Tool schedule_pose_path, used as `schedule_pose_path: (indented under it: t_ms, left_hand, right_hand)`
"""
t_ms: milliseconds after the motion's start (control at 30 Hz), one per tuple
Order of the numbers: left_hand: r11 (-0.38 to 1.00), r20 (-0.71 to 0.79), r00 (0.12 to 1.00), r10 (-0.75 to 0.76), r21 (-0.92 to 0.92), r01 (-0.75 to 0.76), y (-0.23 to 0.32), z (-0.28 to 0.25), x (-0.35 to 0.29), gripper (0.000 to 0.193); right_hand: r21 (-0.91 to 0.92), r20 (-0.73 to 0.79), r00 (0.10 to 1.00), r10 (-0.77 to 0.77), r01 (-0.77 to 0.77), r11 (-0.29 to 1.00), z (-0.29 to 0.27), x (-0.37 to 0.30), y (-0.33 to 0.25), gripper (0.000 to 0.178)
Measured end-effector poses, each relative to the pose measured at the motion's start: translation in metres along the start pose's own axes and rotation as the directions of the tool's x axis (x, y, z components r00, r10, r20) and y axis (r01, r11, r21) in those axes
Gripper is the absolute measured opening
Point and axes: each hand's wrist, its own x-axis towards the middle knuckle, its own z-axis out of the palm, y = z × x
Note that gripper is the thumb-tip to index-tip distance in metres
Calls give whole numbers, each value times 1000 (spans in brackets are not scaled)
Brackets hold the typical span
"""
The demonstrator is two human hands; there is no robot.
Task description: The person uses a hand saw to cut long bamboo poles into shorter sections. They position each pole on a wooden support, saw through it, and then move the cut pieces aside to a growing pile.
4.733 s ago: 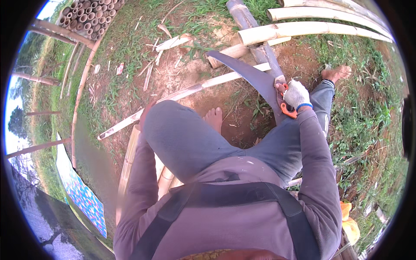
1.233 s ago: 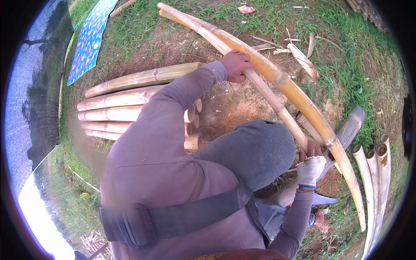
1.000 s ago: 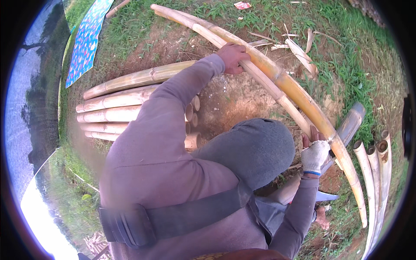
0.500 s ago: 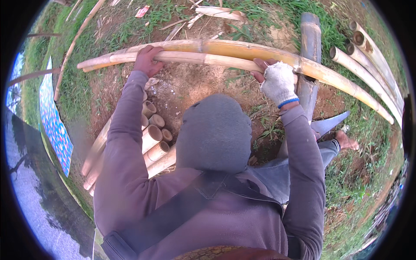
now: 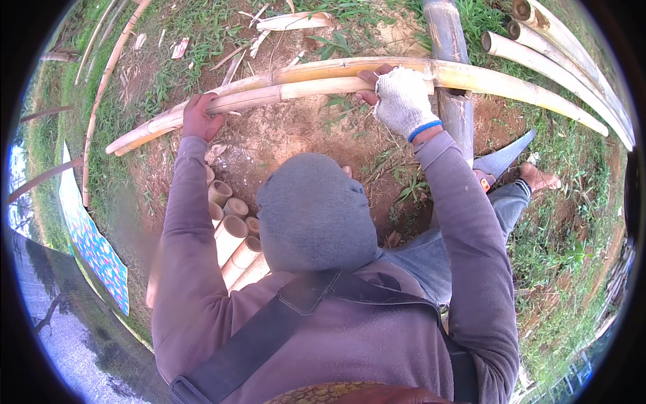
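Note:
My bare left hand point(image 5: 202, 116) is closed round a slim, pale bamboo pole point(image 5: 316, 89), toward its left part. Toward the pole's right end, my right hand point(image 5: 406, 102), in a white knit glove with a blue cuff, grips it with the fingers over its top. Lying alongside, just beyond it, is a longer yellowish bamboo pole point(image 5: 518, 84). This longer pole crosses a thick grey bamboo post point(image 5: 445, 30) right of my gloved hand. The gloved hand hides part of both poles.
A handsaw point(image 5: 506, 156) lies near a bare foot at the right. Several cut bamboo lengths point(image 5: 232, 232) are stacked below my left forearm. Long bamboo poles point(image 5: 531, 57) lie at the far right. A patterned blue sheet point(image 5: 101, 246) is at the left.
The view has shifted, so the poles, post and both hands appear farther left. My left hand sits lower in the picture, my right hand higher. Both keep hold of the slim pole.

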Motion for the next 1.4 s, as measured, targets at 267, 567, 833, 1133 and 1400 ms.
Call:
schedule_pose_path:
  t_ms: [267, 567, 833, 1133, 1400]
  left_hand:
    - [993, -68, 997, -25, 116, 33, -11, 10, 1, 49]
    - [994, 1, 998, -69, 85, 69, 3, 4, 8, 49]
    - [983, 16, 998, -55, 174, 52, 23, 4, 17, 60]
    - [942, 37, 951, 306, 137, -308, 155, 68, 46, 89]
    - [906, 265, 937, 228, 295, -304, 218, 102, 81, 93]
  right_hand:
    - [50, -139, 990, 1, 6, 999, 8, 31, -1, 39]
    - [29, -174, 983, -64, 70, 997, 23, 22, 17, 44]
    - [62, -144, 990, -9, 18, 998, 24, 31, 26, 44]
    - [100, -47, 988, 144, -139, 985, 16, 43, 20, 37]
    - [31, -376, 913, 161, -161, 986, 7, -11, 15, 47]
